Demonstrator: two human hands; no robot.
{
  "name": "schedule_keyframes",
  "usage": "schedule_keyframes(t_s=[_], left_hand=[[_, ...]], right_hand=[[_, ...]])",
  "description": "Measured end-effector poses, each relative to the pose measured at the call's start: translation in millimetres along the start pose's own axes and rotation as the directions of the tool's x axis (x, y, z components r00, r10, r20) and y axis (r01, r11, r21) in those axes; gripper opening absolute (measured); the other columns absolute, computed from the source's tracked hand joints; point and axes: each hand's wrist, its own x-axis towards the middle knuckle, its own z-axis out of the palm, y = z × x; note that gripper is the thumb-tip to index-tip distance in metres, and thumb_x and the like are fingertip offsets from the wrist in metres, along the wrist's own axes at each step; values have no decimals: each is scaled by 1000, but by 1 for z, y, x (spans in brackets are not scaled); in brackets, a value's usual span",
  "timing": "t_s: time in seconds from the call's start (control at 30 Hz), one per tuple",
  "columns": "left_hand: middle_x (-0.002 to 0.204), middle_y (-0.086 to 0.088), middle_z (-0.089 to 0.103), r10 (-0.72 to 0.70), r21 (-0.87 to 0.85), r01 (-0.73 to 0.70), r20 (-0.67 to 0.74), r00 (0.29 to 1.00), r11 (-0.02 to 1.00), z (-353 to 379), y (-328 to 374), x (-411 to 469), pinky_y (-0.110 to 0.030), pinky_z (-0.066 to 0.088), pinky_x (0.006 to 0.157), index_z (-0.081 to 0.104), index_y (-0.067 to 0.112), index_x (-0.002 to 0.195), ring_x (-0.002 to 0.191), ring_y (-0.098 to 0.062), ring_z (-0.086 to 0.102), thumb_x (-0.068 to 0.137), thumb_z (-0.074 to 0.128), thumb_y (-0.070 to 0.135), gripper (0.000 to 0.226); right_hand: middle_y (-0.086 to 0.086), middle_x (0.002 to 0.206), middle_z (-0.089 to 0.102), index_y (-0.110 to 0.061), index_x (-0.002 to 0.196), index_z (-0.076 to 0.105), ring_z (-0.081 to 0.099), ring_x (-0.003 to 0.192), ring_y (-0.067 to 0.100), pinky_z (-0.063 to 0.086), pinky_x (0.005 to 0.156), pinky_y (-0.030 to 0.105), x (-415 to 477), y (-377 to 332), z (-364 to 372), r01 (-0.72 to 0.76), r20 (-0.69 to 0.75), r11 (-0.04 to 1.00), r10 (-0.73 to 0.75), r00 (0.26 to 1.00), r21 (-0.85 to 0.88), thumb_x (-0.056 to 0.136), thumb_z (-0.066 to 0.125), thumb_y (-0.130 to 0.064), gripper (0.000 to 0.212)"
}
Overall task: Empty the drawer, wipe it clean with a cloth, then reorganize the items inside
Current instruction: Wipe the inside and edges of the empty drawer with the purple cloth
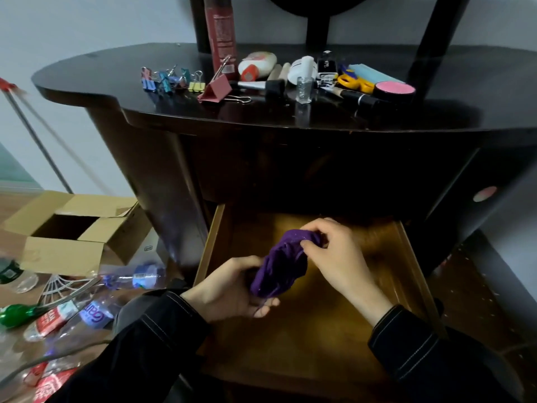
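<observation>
**Drawer bare, cloth bunched and not yet on the wood**

The drawer [319, 338] stands pulled out in the lower centre of the frame, and its amber floor shows nothing lying in it. Above it, 2 hands share the purple cloth [279, 266]. The left hand [229, 286] has its fingers curled round the lower end. The right hand [337, 251] pinches the upper end between thumb and fingertips. The cloth hangs crumpled between them, apparently clear of the drawer floor.

The contents lie in a row on the dark table [87, 74] across the upper centre: binder clips [171, 80], a small glass bottle [304, 88], yellow scissors [356, 82] and more.

Judging from this, emptying is done and wiping is about to start. The main risk is a poor wipe, since a cloth balled this tightly touches only a small patch and would likely skip the corners and the shadowed back edge. A 2nd risk sits above, because the bottle and the clips lie toward the front of the table. A bump to the table while the hands scrub could roll 1 into the freshly wiped drawer.
</observation>
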Motion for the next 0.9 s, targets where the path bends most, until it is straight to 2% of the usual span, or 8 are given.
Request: schedule_keyframes(t_s=[0.07,0.17,0.33,0.47,0.57,0.67,0.77,0.9], left_hand=[[108,-20,62,-14,-100,12,-25,1000,995,-5,-3,0,-38,57,69,57,7,117,83,-35,65,92,56,28,32],[111,-23,68,2,-157,-12,-63,998,987,-7,-10,3,-45,56,88,57,4,121,94,-42,67,97,51,22,30],[101,-19,73,43,-218,-66,-111,993,974,-20,-18,7,-47,56,89,64,8,115,90,-35,71,95,62,31,31],[98,-19,71,137,-186,-173,-190,972,967,-27,-19,10,-39,63,73,74,5,100,82,-27,71,84,71,11,17],[98,-21,69,252,-81,-287,-297,921,954,-24,-19,7,-36,59,58,66,3,103,74,-27,71,86,68,-3,18],[110,-19,67,385,253,-318,-287,877,914,-23,-20,-1,-32,59,58,57,7,121,75,-25,72,89,68,-3,36],[120,-10,63,544,678,-337,-110,832,653,-25,-20,-10,-35,60,81,48,12,134,97,-14,69,90,69,0,51],[123,-2,64,562,845,-421,184,807,329,-30,-14,-28,-34,55,91,40,14,137,108,-12,65,91,70,7,54]], right_hand=[[-13,102,55,-19,97,69,57,88,3,47,72,10,-7,-4,6,166,-50,964,-180,982,-207,92,64,-7,14],[-12,105,48,-19,99,66,53,84,4,40,67,6,-24,-7,23,359,97,854,-349,932,-376,93,58,-13,12],[-10,119,48,-18,123,67,53,103,7,54,75,15,-45,1,42,412,310,834,-308,899,-366,94,58,-15,31],[-25,125,53,-26,123,72,48,123,-1,40,101,10,-44,2,42,213,424,974,-163,891,-72,86,50,-8,46],[-17,107,70,-22,97,80,62,110,2,47,96,22,-37,0,40,-94,328,967,12,945,235,86,52,0,37],[-13,111,68,-32,112,69,64,106,5,53,97,39,-25,5,36,-266,192,928,221,956,259,93,68,-20,22],[-13,134,56,-47,140,47,57,120,4,51,102,32,-17,9,34,-453,505,851,278,817,265,82,74,-55,64],[-11,134,63,-42,139,53,58,123,6,51,93,21,-10,11,42,-543,786,791,135,603,281,79,79,-47,65]])
